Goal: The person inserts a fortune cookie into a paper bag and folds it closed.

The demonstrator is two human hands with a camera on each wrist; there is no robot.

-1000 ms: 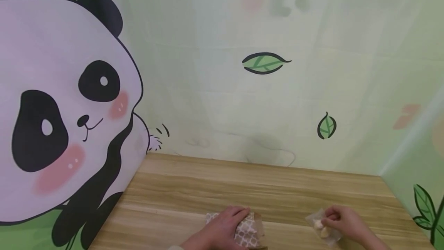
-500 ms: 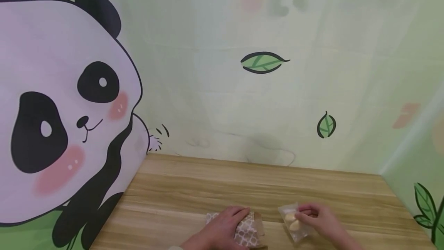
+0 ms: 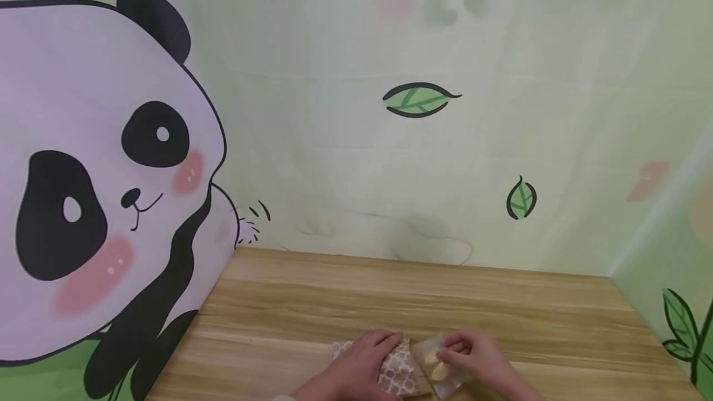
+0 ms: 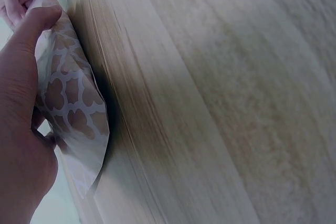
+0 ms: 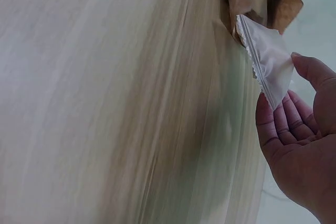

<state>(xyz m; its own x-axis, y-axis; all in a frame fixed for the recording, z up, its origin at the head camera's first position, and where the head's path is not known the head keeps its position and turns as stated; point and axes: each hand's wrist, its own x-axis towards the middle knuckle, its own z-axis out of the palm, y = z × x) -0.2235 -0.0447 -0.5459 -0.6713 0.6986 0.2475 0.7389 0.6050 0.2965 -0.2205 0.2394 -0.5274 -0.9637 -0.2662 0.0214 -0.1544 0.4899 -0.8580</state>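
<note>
The packet, pinched in the right hand just outside the open end of the bag, looks light, slick and crushable, best held by its flat edge, while the left hand grips the bag's probably soft, easily creased paper.

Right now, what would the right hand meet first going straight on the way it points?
Most likely the brown paper bag with white lattice print, at its near end; the translucent plastic packet that the right hand pinches would lead. Depth is unclear; they may be touching.
</note>
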